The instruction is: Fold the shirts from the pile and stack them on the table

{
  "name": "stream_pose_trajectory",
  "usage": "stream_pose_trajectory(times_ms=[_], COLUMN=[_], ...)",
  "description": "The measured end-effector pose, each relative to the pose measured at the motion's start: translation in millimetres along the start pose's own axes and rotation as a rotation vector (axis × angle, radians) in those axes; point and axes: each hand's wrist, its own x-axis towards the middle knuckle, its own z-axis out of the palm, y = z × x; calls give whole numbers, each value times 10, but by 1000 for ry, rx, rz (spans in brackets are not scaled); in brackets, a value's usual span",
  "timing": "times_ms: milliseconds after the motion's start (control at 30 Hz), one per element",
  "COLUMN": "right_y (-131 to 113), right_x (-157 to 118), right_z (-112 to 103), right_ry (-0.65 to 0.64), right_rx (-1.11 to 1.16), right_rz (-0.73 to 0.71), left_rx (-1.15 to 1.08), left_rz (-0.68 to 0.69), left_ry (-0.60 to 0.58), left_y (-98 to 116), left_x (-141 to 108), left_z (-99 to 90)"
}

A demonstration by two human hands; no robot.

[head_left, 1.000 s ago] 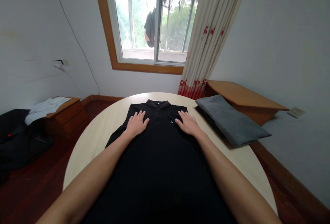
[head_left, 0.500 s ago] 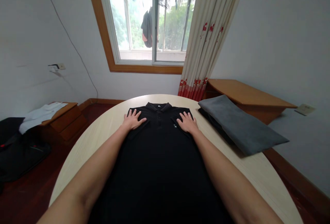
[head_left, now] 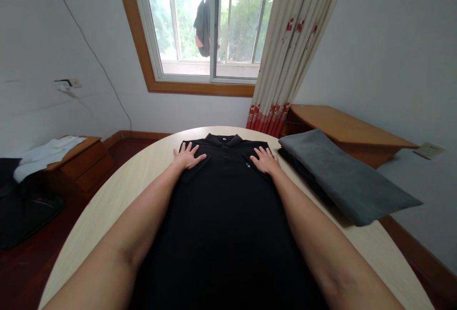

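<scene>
A black polo shirt (head_left: 228, 205) lies face up and spread on the round pale wooden table (head_left: 139, 172). Its collar points toward the window, and a small light logo shows on the chest. Flat on the sleeve at the shirt's left side rests my left hand (head_left: 187, 156), fingers spread. My right hand (head_left: 266, 159) lies the same way on the opposite sleeve, beside the logo, its fingers apart. Both sleeves look folded inward over the body. The lower part of the shirt runs out of view toward me, between my forearms.
Folded grey and black clothing (head_left: 342, 176) lies at the table's right, its end overhanging the edge. Behind it stands a brown wooden desk (head_left: 350, 124). A curtain (head_left: 285, 53) hangs by the window. On the left are a wooden cabinet (head_left: 85, 162) and a black bag (head_left: 32, 215).
The camera view has tilted down and come slightly closer. Both hands stay spread on the sleeves, with little or no shift on the shirt.
</scene>
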Motion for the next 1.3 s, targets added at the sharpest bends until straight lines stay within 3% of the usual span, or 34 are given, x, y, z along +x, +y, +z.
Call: stream_pose_trajectory(times_ms=[167, 267, 367, 467, 667, 1067, 1300], right_y=[-64, -227, -441, -619, -729, -342, 282], right_x=[-38, -200, -443, -747, -1373, -2183, -2594], right_z=[-60, -134, -166, -126, -17, 14, -15], right_ry=[23, 148, 230, 178, 43, 16, 29], right_rx=[-20, -94, -73, -33, 40, 78, 25], right_rz=[-7, -51, -102, -124, -149, -114, -123], left_rx=[25, 80, 58, 24, 12, -35, 22], left_rz=[-14, -77, -82, -5, 68, -10, -21], left_ry=[8, 118, 216, 182, 107, 56, 65], left_y=[30, 188, 412, 583, 597, 339, -30], left_x=[45, -64, -304, -642, -1303, -2169, -2589], left_z=[-30, -84, -94, -25, 141, 194, 159])
